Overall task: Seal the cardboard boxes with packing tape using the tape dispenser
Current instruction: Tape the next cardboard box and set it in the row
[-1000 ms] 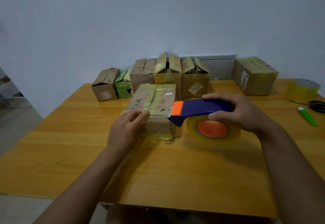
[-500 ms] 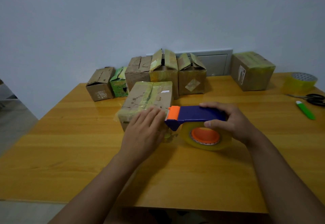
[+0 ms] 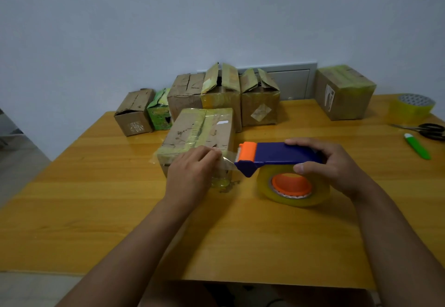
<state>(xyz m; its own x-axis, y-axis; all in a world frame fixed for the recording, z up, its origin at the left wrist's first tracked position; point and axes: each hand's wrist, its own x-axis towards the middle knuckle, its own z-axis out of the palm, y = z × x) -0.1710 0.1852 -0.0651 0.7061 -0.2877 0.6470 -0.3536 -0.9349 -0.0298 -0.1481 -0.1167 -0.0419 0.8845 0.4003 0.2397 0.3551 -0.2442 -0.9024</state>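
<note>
A cardboard box (image 3: 199, 130) with yellowish tape along its top seam sits mid-table. My right hand (image 3: 330, 164) grips the blue and orange tape dispenser (image 3: 277, 156), whose clear tape roll (image 3: 292, 186) rests on the table just right of the box. A short strip of clear tape (image 3: 227, 162) stretches from the dispenser's orange head to my left hand (image 3: 192, 171), whose fingertips pinch the strip's end at the box's near right edge. The left hand hides the box's front face.
Several more cardboard boxes (image 3: 221, 97) and a green carton (image 3: 160, 112) line the wall. A taped box (image 3: 344, 92) stands at back right. A spare tape roll (image 3: 413, 108), scissors (image 3: 428, 130) and a green cutter (image 3: 417, 146) lie at the right edge of the wooden table (image 3: 96, 210).
My left hand slid from the box's left front to its right edge and took hold of the tape end. The dispenser pulled slightly right, drawing out a strip.
</note>
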